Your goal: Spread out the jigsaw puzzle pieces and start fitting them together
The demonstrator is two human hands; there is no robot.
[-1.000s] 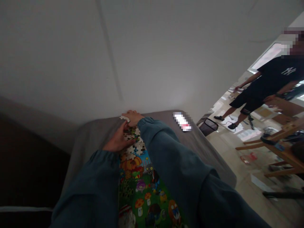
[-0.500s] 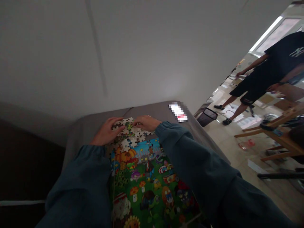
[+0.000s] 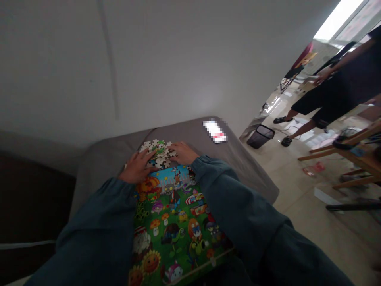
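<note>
A heap of loose jigsaw puzzle pieces (image 3: 159, 154), some showing pale backs and others green print, lies on a grey cloth-covered surface. My left hand (image 3: 138, 165) rests at the heap's left side, fingers spread over the pieces. On the right side, my right hand (image 3: 183, 153) touches the pieces with bent, parted fingers. Neither hand visibly grips a single piece. Just nearer to me lies a colourful picture board (image 3: 178, 222) with cartoon plants and zombies, its upper edge close under both hands. My forearms in blue-green sleeves flank it.
A phone (image 3: 214, 131) with a blurred screen lies toward the far right corner of the grey surface (image 3: 238, 167). A pale wall rises behind. On the floor to the right stand a dark bin (image 3: 261, 136) and wooden furniture (image 3: 357, 155); a person (image 3: 333, 87) in dark shorts stands beyond.
Both hands have drawn the pieces into a tighter heap, and my left hand has come nearer to me. The view has shifted slightly. The person at the right has changed stance.
</note>
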